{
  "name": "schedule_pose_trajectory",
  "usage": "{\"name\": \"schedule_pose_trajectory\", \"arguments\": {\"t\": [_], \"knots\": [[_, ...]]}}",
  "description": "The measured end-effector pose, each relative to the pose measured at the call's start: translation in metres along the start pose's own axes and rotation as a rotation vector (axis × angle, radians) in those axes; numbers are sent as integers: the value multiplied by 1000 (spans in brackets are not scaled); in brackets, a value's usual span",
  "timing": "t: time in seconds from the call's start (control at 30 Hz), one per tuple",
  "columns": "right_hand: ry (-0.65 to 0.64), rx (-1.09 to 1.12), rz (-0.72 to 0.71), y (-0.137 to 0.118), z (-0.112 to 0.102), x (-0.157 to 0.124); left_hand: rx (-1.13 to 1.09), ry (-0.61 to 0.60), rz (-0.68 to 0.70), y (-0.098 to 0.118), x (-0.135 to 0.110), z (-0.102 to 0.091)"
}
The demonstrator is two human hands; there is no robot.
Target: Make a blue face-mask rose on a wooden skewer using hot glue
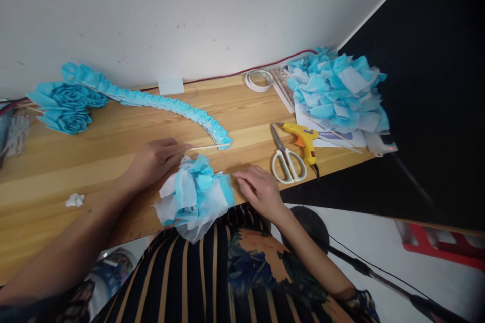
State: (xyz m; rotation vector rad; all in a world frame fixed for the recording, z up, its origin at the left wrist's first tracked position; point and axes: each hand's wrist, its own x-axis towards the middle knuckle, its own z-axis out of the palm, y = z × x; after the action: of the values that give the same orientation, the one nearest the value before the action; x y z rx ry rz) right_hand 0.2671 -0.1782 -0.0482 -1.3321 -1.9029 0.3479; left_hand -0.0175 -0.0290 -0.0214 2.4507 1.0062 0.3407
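Pinched in my left hand is a thin wooden stick, pointing right. Its far tip lies over the end of a long pleated blue strip that curves across the table. Between my hands, at the table's front edge, sits a loose bunch of blue and white crinkled tissue-like pieces. My right hand is closed, its fingertips beside the bunch's right edge; what they hold, if anything, is hidden. White-handled scissors and a yellow glue gun lie right of that hand.
A big blue and white ruffled pile rests at the back right, near a roll of tape. Blue rosettes lie at the left. A crumpled white scrap is near the front. A red cord runs along the wall.
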Motion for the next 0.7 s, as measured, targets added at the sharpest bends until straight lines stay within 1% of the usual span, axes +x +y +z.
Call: {"name": "schedule_pose_trajectory", "arguments": {"t": [0.2,0.3,0.37,0.43,0.5,0.53,0.6,0.63,0.7], "knots": [[10,13,-3,1,2,0,68,32,17,-2,-2,4],[17,19,-17,-3,-6,-1,164,24,39,-3,-2,5],[25,-9,-4,-6,-22,-1,214,27,78,-4,-1,5],[77,-82,55,-5,-47,-3,225,34,123,-4,0,5],[184,-206,142,1,-76,-5,201,26,117,-4,0,5],[268,-273,195,6,-90,-7,180,19,89,-4,0,6],[425,-362,344,21,-116,-11,131,12,10,-6,-1,7],[479,-384,431,29,-126,-14,110,19,-3,-7,-2,8],[513,-409,616,47,-139,-19,28,9,41,-9,-2,8]]}}
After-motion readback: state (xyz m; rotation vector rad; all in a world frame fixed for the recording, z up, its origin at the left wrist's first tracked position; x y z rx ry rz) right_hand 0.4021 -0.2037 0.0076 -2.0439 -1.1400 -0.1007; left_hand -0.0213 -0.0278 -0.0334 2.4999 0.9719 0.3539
